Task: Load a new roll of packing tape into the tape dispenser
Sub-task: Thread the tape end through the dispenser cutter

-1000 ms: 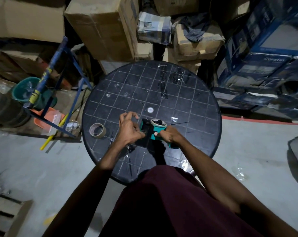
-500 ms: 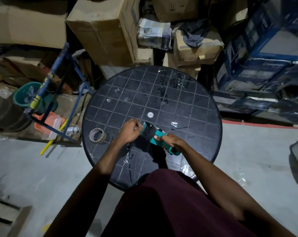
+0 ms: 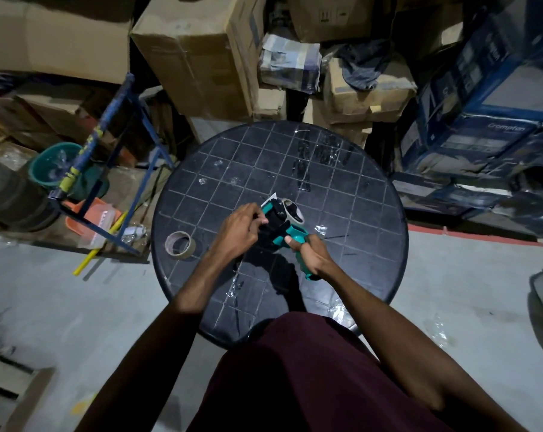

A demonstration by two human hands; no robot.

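A teal and black tape dispenser (image 3: 279,224) is held just above the round black table (image 3: 357,194), near its middle. My right hand (image 3: 309,252) is closed around the teal handle. My left hand (image 3: 240,229) grips the dispenser's black front part from the left. A tape roll (image 3: 292,210) sits on the dispenser's far side, its round face showing. A second, brownish tape roll (image 3: 179,245) lies flat on the table to the left of my left hand, apart from it.
Cardboard boxes (image 3: 201,51) are stacked behind the table. Blue printed cartons (image 3: 482,135) stand at the right. A blue metal frame (image 3: 108,169), a green bucket (image 3: 53,165) and an orange tray (image 3: 91,218) are on the floor at the left. Clear tape scraps stick to the tabletop.
The dispenser has been turned in my hands, so the roll's face shows again at its far side. Both hands stay on it. The loose roll has not moved.
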